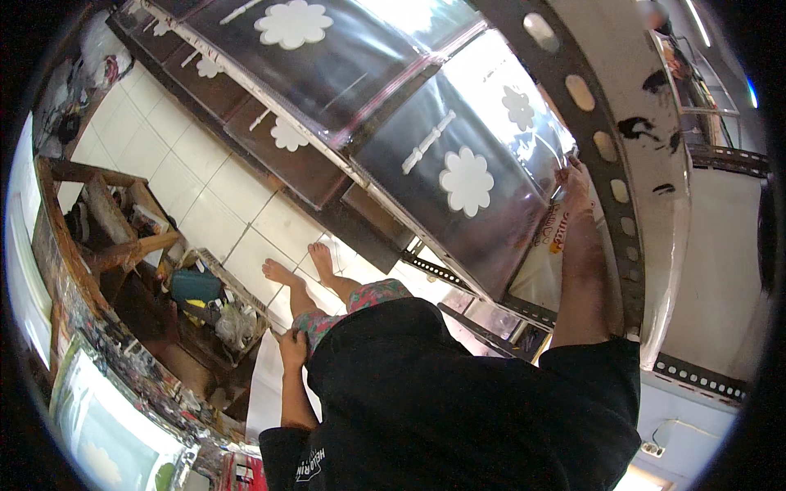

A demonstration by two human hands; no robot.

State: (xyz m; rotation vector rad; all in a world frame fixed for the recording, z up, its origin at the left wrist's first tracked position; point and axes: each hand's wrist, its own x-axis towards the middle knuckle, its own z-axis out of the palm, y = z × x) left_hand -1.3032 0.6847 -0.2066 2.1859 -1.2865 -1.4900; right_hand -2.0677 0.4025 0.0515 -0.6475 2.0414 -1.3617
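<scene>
Head view first: we look down our own black shirt to bare feet on the white tiled floor. We take the large dark glossy panel with its white flower shapes as our landmark; it slants across the upper middle of the frame, wrapped in clear shiny film.

Our right hand is raised to the right edge of that panel, fingers pressed flat and close together against the film where it meets the pale metal upright pierced with oval holes. Whether the fingertips pinch the film or only lie on it, we cannot tell. Just below the hand, against the lower right corner of the panel, sits a pale printed bag.

Our left hand hangs low, well apart from the panel and below its left end, beside our patterned shorts. It rests on the top edge of a white sheet that stands by our leg; the fingers look curled over that edge, though the view is too small to be sure.

Left of the panel, across the tiles, a rough wooden frame stands, and nearer us a crate holds a teal container and crumpled clear plastic. More dark panels with white flowers run on above and to the left of our landmark.
</scene>
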